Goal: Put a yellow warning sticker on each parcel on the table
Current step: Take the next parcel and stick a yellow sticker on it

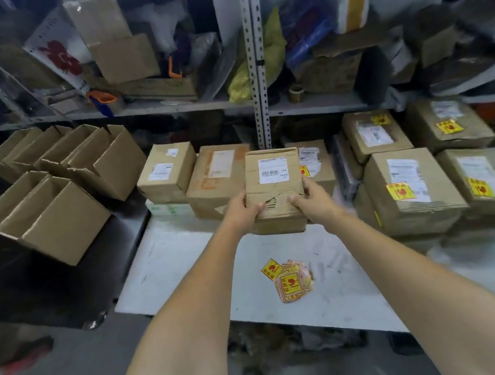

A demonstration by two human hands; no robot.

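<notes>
You're gripping the dented parcel (275, 190) with left hand (244, 209) and right hand (314, 202) at its near corners — probably light, soft-walled, so squeeze gently.

Cluttered metal shelving (255, 60), grey floor (84, 366)

I am looking down on a pale counter (188, 273). A loose pile of yellow warning stickers (288, 278) is lying near its front edge. White-labelled cardboard parcels (167, 174) are sitting along the back, and yellow-stickered parcels (416, 215) are sitting stacked at the right.
</notes>
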